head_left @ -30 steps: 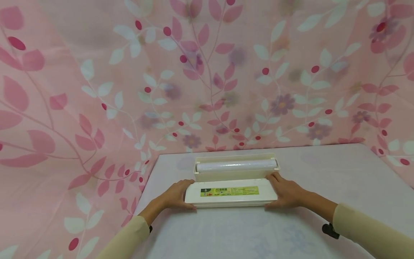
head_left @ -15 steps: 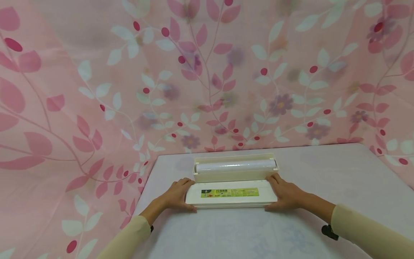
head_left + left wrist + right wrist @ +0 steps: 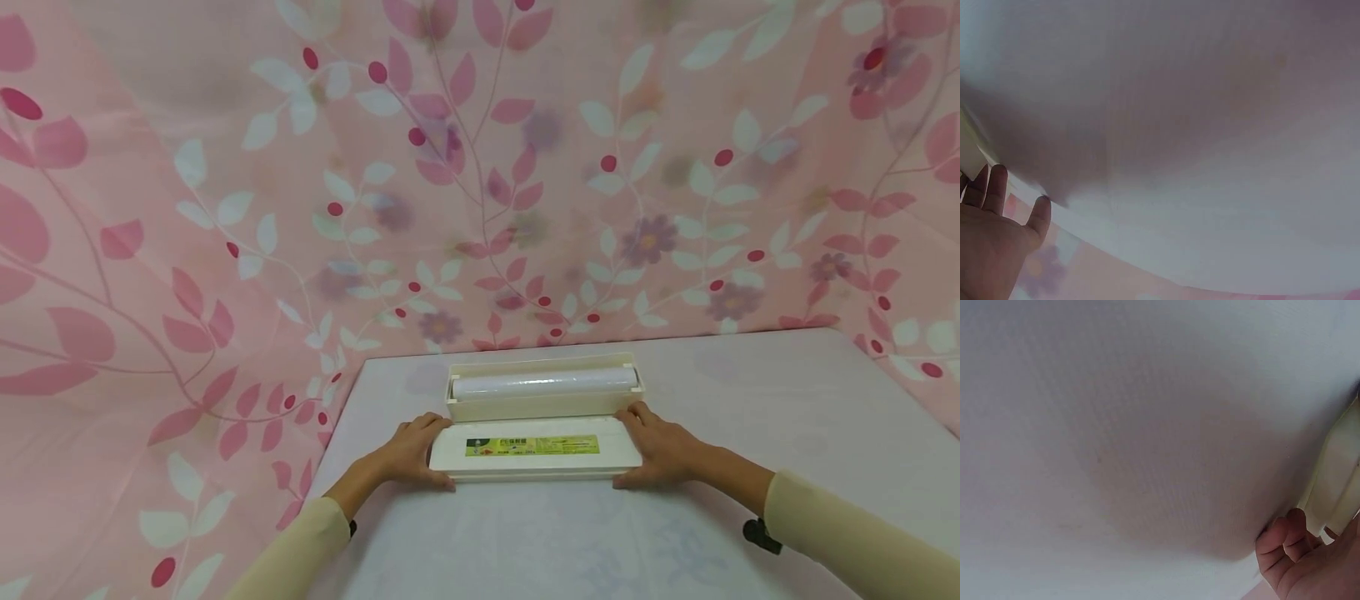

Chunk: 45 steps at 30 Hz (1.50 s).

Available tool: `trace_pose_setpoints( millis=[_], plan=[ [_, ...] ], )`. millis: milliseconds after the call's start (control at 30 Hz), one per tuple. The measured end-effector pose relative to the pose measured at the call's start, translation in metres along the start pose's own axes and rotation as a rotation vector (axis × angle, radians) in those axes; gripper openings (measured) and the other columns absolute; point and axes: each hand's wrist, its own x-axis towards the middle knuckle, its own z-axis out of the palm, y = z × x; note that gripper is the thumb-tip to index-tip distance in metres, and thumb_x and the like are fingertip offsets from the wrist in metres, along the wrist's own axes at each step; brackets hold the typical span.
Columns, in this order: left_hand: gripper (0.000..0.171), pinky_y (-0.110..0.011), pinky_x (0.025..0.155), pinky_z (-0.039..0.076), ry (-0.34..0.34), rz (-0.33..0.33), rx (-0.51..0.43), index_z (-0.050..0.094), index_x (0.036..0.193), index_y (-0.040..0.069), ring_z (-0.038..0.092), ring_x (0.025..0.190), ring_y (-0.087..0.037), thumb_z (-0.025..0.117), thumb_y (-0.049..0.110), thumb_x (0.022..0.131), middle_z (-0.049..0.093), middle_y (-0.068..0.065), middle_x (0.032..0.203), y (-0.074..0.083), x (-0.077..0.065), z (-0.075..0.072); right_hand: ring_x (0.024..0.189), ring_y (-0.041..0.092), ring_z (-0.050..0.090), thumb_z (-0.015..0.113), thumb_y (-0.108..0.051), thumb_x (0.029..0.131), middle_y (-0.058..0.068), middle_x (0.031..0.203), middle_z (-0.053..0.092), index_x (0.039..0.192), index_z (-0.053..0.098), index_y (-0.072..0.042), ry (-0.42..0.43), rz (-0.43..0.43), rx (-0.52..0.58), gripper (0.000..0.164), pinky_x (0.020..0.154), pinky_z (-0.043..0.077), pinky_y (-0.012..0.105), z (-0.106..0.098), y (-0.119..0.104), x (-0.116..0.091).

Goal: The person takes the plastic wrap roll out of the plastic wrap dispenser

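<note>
A long cream box [image 3: 543,409] stands uncovered in the middle of the table, with a roll of cling film [image 3: 543,384] lying inside it. Right in front of the box lies its white lid [image 3: 487,464], a green and yellow label [image 3: 532,446] facing up. My left hand [image 3: 408,454] grips the lid's left end, thumb at the near edge and fingers at the far corner. At the opposite end, my right hand [image 3: 663,450] holds the lid the same way. The right wrist view shows my right hand's fingers [image 3: 1285,540] beside the cream box end [image 3: 1335,469].
The table [image 3: 750,417] has a pale cloth over it. Pink floral fabric [image 3: 480,167] rises behind the table and along its left and right sides.
The lid, box and both hands keep their places on the table. Only the head view has shifted slightly.
</note>
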Motion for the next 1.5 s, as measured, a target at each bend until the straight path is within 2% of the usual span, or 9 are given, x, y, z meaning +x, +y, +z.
trace_pose_setpoints(
  millis=[267, 500, 700, 833, 933, 1067, 1267, 1500],
  plan=[
    [0.104, -0.055, 0.104, 0.033, -0.002, -0.009, -0.051, 0.044, 0.144, 0.019, 0.043, 0.127, -0.024, 0.08, 0.071, 0.062, 0.048, -0.004, 0.136, -0.002, 0.002, 0.001, 0.098, 0.016, 0.05, 0.077, -0.077, 0.06, 0.005, 0.128, 0.043, 0.139, 0.043, -0.011, 0.028, -0.039, 0.03, 0.108, 0.07, 0.045, 0.027, 0.002, 0.01, 0.003],
    [0.101, -0.054, 0.104, 0.034, -0.011, -0.022, -0.045, 0.046, 0.141, 0.02, 0.043, 0.126, -0.023, 0.081, 0.071, 0.061, 0.049, -0.002, 0.134, 0.0, 0.002, 0.002, 0.098, 0.017, 0.052, 0.082, -0.071, 0.061, 0.008, 0.132, 0.043, 0.14, 0.042, -0.014, 0.038, -0.039, 0.127, 0.105, 0.07, 0.044, 0.027, 0.004, 0.014, -0.001],
    [0.103, -0.056, 0.103, 0.034, 0.018, 0.001, -0.107, 0.046, 0.142, 0.016, 0.044, 0.125, -0.025, 0.083, 0.067, 0.061, 0.05, -0.004, 0.135, -0.002, 0.0, 0.003, 0.101, 0.019, 0.051, 0.084, -0.066, 0.062, 0.009, 0.131, 0.043, 0.141, 0.043, -0.011, 0.039, -0.059, 0.16, 0.105, 0.077, 0.048, 0.032, 0.001, 0.016, -0.004],
    [0.101, -0.059, 0.104, 0.034, 0.039, 0.026, -0.164, 0.046, 0.143, 0.013, 0.044, 0.128, -0.028, 0.088, 0.058, 0.062, 0.051, -0.007, 0.138, -0.007, -0.003, 0.002, 0.107, 0.021, 0.049, 0.087, -0.059, 0.063, 0.011, 0.129, 0.043, 0.144, 0.043, -0.007, 0.026, -0.085, 0.222, 0.107, 0.087, 0.048, 0.039, -0.004, 0.019, -0.005],
    [0.101, -0.061, 0.106, 0.034, 0.023, 0.047, -0.2, 0.045, 0.143, 0.009, 0.044, 0.132, -0.032, 0.09, 0.052, 0.063, 0.05, -0.011, 0.14, -0.009, -0.004, 0.0, 0.109, 0.023, 0.047, 0.089, -0.054, 0.063, 0.013, 0.127, 0.044, 0.144, 0.042, -0.004, 0.026, -0.103, 0.267, 0.107, 0.089, 0.046, 0.039, -0.006, 0.02, -0.006],
    [0.101, -0.062, 0.107, 0.033, 0.004, 0.054, -0.224, 0.044, 0.144, 0.007, 0.043, 0.133, -0.032, 0.089, 0.051, 0.064, 0.049, -0.012, 0.141, -0.009, -0.005, 0.0, 0.111, 0.023, 0.046, 0.09, -0.053, 0.062, 0.013, 0.128, 0.045, 0.143, 0.042, -0.003, 0.037, -0.1, 0.294, 0.106, 0.089, 0.045, 0.035, -0.004, 0.022, -0.008],
    [0.105, -0.061, 0.109, 0.033, 0.004, 0.04, -0.215, 0.042, 0.146, 0.007, 0.042, 0.135, -0.032, 0.089, 0.053, 0.064, 0.048, -0.011, 0.144, -0.009, -0.007, -0.002, 0.113, 0.023, 0.046, 0.09, -0.053, 0.062, 0.013, 0.13, 0.046, 0.143, 0.043, -0.003, 0.041, -0.094, 0.294, 0.106, 0.091, 0.045, 0.035, -0.003, 0.023, -0.007],
    [0.105, -0.058, 0.111, 0.034, 0.012, 0.053, -0.199, 0.043, 0.145, 0.008, 0.042, 0.136, -0.03, 0.088, 0.056, 0.064, 0.049, -0.009, 0.145, -0.01, -0.006, -0.001, 0.114, 0.025, 0.045, 0.09, -0.052, 0.063, 0.014, 0.131, 0.045, 0.143, 0.043, -0.004, 0.027, -0.08, 0.311, 0.105, 0.091, 0.044, 0.035, -0.005, 0.023, -0.008]
  ],
)
